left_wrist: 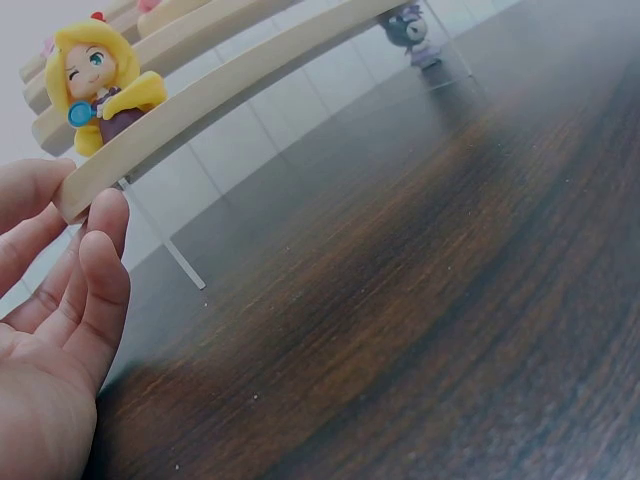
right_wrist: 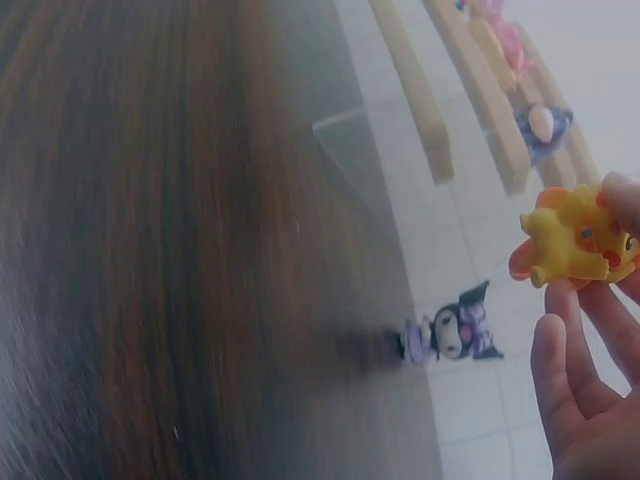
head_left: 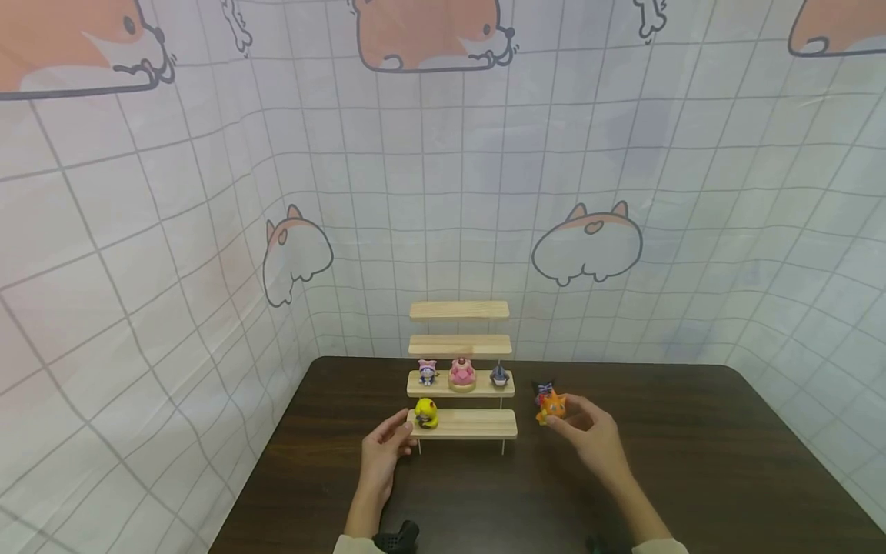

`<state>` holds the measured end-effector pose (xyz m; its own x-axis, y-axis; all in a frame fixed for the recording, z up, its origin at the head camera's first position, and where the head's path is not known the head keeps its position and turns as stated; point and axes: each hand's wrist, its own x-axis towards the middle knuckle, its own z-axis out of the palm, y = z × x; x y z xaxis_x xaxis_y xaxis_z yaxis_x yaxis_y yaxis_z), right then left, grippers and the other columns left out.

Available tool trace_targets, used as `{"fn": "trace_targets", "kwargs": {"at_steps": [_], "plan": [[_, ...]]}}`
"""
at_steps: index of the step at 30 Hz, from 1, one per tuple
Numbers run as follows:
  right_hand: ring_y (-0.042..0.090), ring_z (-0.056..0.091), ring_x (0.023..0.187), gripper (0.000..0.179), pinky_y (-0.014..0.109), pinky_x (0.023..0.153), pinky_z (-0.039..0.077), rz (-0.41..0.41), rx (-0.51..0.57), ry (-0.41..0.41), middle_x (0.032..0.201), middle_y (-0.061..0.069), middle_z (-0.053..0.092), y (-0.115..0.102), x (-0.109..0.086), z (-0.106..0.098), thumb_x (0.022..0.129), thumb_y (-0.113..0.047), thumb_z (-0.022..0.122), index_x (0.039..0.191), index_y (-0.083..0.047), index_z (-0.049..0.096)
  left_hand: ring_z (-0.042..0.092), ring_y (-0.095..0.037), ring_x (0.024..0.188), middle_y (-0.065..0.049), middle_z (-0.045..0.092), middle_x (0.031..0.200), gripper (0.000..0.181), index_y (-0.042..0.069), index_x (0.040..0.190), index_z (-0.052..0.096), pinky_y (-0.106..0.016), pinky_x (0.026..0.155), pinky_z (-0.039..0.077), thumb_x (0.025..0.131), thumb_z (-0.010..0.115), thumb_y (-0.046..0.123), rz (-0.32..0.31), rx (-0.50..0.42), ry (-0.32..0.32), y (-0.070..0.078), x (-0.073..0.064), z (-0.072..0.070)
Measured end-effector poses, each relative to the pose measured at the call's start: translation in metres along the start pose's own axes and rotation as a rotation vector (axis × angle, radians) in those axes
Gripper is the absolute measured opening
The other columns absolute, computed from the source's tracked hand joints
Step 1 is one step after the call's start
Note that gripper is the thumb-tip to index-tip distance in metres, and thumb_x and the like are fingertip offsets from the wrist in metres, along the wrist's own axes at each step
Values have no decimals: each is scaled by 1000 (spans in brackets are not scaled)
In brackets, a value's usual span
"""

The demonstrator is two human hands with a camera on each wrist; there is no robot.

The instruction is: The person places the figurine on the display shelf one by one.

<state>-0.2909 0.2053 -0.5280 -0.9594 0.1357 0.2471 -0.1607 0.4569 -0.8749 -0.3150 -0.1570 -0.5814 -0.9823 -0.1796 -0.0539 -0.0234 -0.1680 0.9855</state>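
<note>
My left hand (head_left: pixel 379 455) pinches the left end of the lowest board of a tiered wooden display shelf (head_left: pixel 477 425), thumb above and fingers underneath, as the left wrist view shows. Close by that thumb, a yellow-haired girl figurine (left_wrist: pixel 92 75) sits on the board. Off the shelf's right side, my right hand (head_left: pixel 597 440) holds a yellow-and-orange figurine (right_wrist: pixel 572 240) between thumb and fingers, above the table. Behind it a figurine with a black pointed hood (right_wrist: pixel 452 332) stands on the table, partly hidden in the head view.
One tier up stand a pink-hatted figurine (head_left: pixel 427 373), a pink figurine on a round base (head_left: pixel 462 375) and a blue-grey figurine (head_left: pixel 499 375). Two higher boards (head_left: pixel 460 344) rise behind. The dark wooden table (head_left: pixel 332 408) meets a grid-patterned curtain (head_left: pixel 443 192) at the back.
</note>
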Motion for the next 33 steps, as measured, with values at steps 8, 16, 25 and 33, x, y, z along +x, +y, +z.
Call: {"fn": "trace_targets", "kwargs": {"at_steps": [8,16,25,33], "plan": [[11,67,87,48,27,69,54,-23,78,-60,110,9,71,-16,-10,14,86,-32,84,127,-12,69,68,-11,76,2,72,93,42,2,138,62,-23,66,56,99,69,17,-11,5,0,-2,4,-1],[15,68,86,45,25,72,54,-40,159,-93,109,11,72,-30,-14,29,84,-21,86,124,-10,70,69,-11,76,2,72,92,43,4,138,63,-23,66,56,98,70,19,-8,-3,1,0,0,-1],[15,66,84,40,25,70,53,-47,160,-120,108,9,72,-36,-16,45,83,-18,86,120,-12,72,69,-11,77,2,72,93,43,3,138,63,-23,67,56,99,69,19,-8,6,0,-1,2,-1],[14,66,80,39,25,68,54,-81,195,-157,104,8,73,-44,-17,53,81,-24,88,116,-15,74,68,-11,76,1,71,93,41,1,138,63,-22,66,56,100,68,16,-15,15,-4,1,1,-1]]}}
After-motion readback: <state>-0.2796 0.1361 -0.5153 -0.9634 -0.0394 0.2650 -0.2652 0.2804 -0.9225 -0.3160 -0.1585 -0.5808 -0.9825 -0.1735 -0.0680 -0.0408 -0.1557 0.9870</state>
